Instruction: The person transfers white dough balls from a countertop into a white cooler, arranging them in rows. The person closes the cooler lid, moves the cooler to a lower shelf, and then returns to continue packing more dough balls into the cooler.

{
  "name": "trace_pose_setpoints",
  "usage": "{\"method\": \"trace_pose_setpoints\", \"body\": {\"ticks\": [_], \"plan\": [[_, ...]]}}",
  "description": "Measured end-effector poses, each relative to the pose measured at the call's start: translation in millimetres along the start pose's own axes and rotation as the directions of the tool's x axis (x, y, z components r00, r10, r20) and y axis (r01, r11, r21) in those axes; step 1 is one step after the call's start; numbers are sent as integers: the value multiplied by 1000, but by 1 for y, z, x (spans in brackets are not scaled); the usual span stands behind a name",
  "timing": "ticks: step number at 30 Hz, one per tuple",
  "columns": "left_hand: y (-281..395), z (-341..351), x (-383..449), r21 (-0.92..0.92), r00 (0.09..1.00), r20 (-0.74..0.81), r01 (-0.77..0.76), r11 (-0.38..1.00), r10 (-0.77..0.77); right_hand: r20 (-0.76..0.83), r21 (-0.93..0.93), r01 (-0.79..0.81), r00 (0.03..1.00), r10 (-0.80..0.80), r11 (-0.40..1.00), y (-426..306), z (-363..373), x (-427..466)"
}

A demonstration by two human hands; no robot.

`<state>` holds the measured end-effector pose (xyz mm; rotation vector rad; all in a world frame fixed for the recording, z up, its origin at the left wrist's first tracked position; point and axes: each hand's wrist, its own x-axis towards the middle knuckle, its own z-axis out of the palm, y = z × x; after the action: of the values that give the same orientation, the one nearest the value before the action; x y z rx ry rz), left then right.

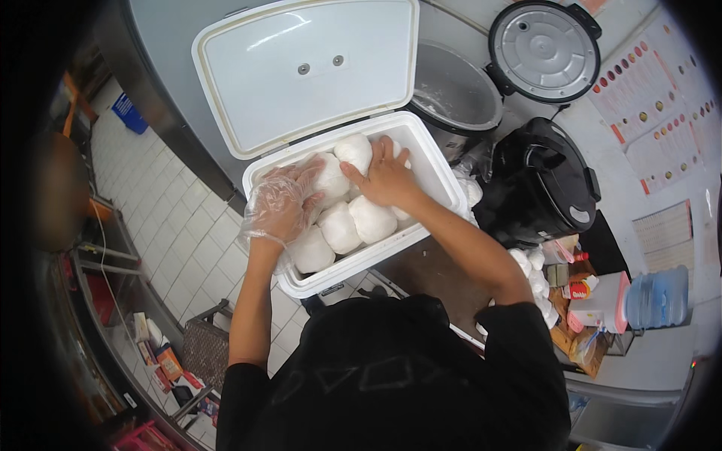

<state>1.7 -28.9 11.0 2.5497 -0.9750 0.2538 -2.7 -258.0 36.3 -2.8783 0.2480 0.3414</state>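
In front of me stands a white insulated cooler box [299,284] with its lid [316,90] raised. Round white bundles, seemingly wrapped in thin plastic, lie in it, with a row of several [338,228] along the near side. My left hand [285,206], in a loose clear plastic glove, has its spread fingers at the left side of a bundle [331,179]. My bare right hand [386,175] reaches in from the right. Its thumb touches a bundle near the back [354,149], and its fingers lie over another, mostly hidden one. Whether either hand grips a bundle is unclear.
Behind the cooler stands an uncovered pot [459,84], its round lid [544,51] raised. A black rice cooker [541,180] is at right. More white bundles [533,270], a pink-and-white container [598,304] and a blue water bottle [657,297] lie beyond my right arm. A woven stool [206,352] stands at lower left.
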Motion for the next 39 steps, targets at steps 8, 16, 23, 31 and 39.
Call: {"method": "trace_pose_setpoints", "body": {"ticks": [8,16,23,31,39], "plan": [[7,1,2,-30,997,9,78,996,-78,-641,669,489,761,101,559,135,-4,-57],[14,-3,11,-72,988,-40,147,986,-150,-484,269,-565,621,617,780,312,172,-183],[13,-2,12,-167,981,3,191,967,-193,-210,238,-817,485,849,526,312,228,-167],[16,-4,13,-143,984,0,178,974,-180,-129,303,-531,800,586,791,267,235,-117],[10,-3,10,-84,984,-43,168,982,-172,-345,565,-657,361,866,499,318,266,-145]]}}
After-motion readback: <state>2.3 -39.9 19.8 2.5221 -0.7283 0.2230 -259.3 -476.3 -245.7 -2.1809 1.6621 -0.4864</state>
